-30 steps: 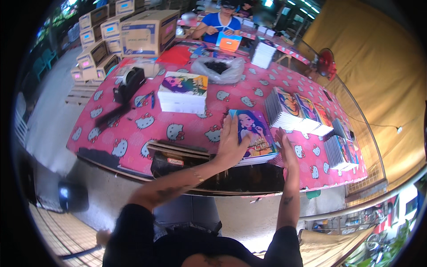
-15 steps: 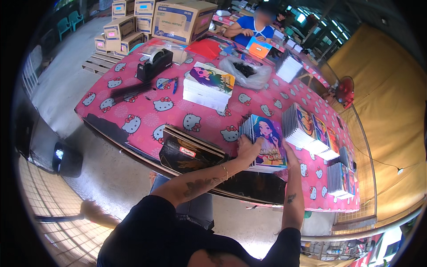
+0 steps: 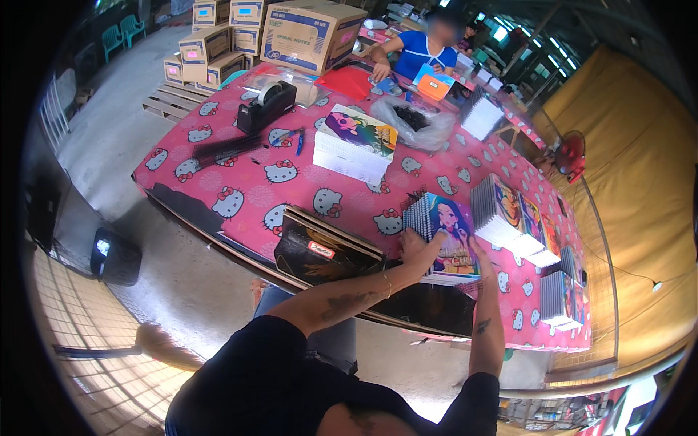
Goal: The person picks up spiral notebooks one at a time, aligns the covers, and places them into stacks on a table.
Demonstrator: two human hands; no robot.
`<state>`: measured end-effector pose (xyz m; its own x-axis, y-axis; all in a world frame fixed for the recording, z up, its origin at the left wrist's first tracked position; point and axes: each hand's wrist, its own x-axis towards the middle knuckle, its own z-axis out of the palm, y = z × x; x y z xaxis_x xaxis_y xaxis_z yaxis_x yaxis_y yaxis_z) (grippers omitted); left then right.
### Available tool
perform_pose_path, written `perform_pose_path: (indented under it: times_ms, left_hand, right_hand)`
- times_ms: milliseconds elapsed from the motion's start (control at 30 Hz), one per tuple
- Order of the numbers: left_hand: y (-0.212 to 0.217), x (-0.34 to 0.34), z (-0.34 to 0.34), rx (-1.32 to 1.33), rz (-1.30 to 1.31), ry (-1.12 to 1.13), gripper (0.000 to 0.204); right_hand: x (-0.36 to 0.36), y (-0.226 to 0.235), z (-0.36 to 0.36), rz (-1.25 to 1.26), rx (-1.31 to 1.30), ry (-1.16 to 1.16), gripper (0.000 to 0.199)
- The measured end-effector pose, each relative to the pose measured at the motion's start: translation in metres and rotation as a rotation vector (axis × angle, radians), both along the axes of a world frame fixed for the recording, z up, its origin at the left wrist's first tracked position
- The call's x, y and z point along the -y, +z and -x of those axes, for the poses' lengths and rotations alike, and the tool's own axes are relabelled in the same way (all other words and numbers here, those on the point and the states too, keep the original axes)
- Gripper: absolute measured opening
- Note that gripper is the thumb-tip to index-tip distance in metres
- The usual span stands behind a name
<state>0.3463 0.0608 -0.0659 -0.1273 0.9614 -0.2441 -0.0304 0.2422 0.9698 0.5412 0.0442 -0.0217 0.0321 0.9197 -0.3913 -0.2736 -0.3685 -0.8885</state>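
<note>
A stack of spiral notebooks (image 3: 452,218) with a colourful illustrated cover stands near the table's front edge, its coil side facing left. My left hand (image 3: 422,251) grips its near left side, thumb over the top cover and fingers along the coils. Against the right side of the same stack lies my right hand (image 3: 480,256), fingers stretched along the edges and partly hidden. Just left of my left hand, dark boards (image 3: 327,251) with a small red label lean at the table edge.
Another notebook stack (image 3: 352,152), a tape dispenser (image 3: 267,105), black coils (image 3: 225,147), blue-handled pliers (image 3: 299,142) and a plastic bag (image 3: 422,131) lie farther back. More notebook stacks (image 3: 502,218) line the right. A co-worker (image 3: 422,54) sits across; cartons (image 3: 313,36) rise behind the table.
Both my hands stay on the notebook stack, with little change in grip. The whole view has shifted slightly. Across the table, the co-worker's one hand has moved left, away from the orange-and-blue item.
</note>
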Motion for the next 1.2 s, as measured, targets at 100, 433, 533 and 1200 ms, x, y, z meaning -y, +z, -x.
perform_pose_path:
  times_ms: [100,433,533,1200]
  left_hand:
    - [0.041,0.007,0.020,0.015,0.018,-0.230,0.092]
    - [0.096,-0.161,0.248,-0.955,-1.222,-0.284,0.032]
    - [0.059,-0.188,0.283,-1.223,-1.046,-0.430,0.034]
    - [0.187,0.016,0.275,-0.927,-1.426,-0.477,0.019]
  right_hand:
    - [0.007,-0.014,-0.048,-0.024,0.066,-0.103,0.080]
    - [0.035,0.043,0.121,-0.651,1.591,0.241,0.089]
    - [0.046,0.027,0.148,-0.551,1.681,0.300,0.087]
    - [0.069,0.004,0.235,-0.767,0.299,-0.087,0.033]
